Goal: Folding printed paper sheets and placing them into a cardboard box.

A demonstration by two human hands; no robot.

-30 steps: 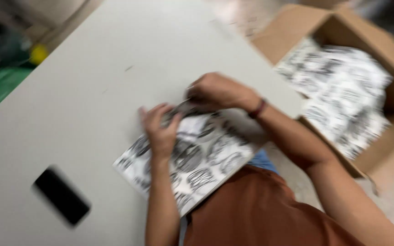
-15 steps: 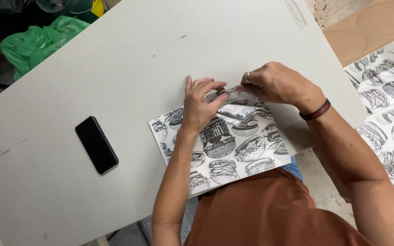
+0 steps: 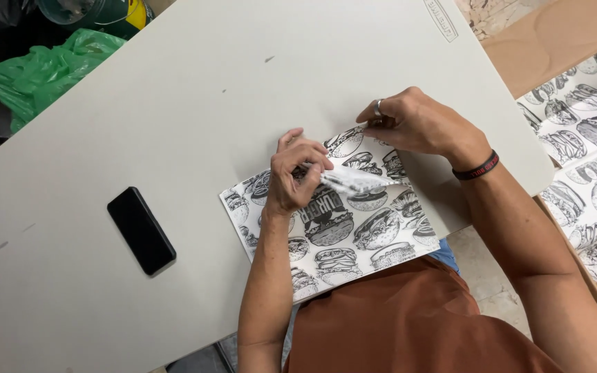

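Thin black-and-white printed paper (image 3: pixel 354 228) is pinched in the left hand (image 3: pixel 297 173), whose grip is closed on a folded-up flap (image 3: pixel 355 182) near the sheet's far edge. The right hand (image 3: pixel 416 124) is pressed with curled fingers on the far corner, its grip seemingly closed on that edge. One fold appears begun; most of the sheet is still flat. The sheet lies on a smooth pale grey surface (image 3: pixel 195 103), overhanging its near edge. A glossy black phone (image 3: pixel 141 230) lies well apart, and a cardboard box (image 3: pixel 554 34) of like sheets stands beside.
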